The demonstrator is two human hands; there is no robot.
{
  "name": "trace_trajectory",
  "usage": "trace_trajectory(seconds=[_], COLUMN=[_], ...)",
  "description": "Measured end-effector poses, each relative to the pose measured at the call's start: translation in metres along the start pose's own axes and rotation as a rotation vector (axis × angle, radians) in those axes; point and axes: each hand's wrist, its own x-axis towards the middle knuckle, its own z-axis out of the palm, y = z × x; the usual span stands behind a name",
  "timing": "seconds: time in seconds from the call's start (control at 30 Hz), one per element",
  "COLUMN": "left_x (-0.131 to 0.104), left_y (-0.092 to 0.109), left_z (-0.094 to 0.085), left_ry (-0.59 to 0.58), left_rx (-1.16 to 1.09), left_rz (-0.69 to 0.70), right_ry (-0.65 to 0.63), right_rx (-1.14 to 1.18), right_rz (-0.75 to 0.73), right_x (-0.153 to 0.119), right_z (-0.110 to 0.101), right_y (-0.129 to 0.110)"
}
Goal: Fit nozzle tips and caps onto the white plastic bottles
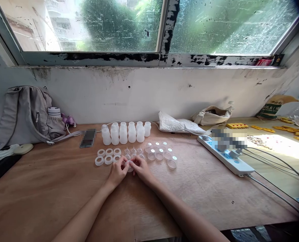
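At the middle of the frame I see my left hand (118, 171) and right hand (141, 169) meeting, fingers pinched together on one small clear part (129, 165) just above the table (50, 188). Rings (108, 156), caps (161, 153) and bottles (125, 132) lie just above them.
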Motion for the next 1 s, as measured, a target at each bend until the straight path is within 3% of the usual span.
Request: trace_trajectory(seconds=[0.17,0.33,0.43,0.7,1.0], left_x=[0.0,0.0,0.0,0.001,-0.002], left_y=[0.002,0.003,0.003,0.002,0.005], left_z=[0.0,0.001,0.0,0.0,0.0], left_ry=[-0.001,0.064,0.038,-0.009,0.032], left_rx=[-0.005,-0.039,-0.046,0.047,0.08], left_rz=[-0.017,-0.083,-0.086,-0.022,0.037], right_ry=[0.033,0.037,0.041,0.139,0.137], right_rx=[-0.074,0.051,0.075,-0.203,-0.293], right_rz=[-0.03,0.034,0.057,-0.131,-0.224], right_x=[-0.002,0.0,0.0,-0.003,-0.006], right_z=[0.0,0.001,0.001,0.001,0.001], right_y=[-0.002,0.003,0.004,-0.002,-0.008])
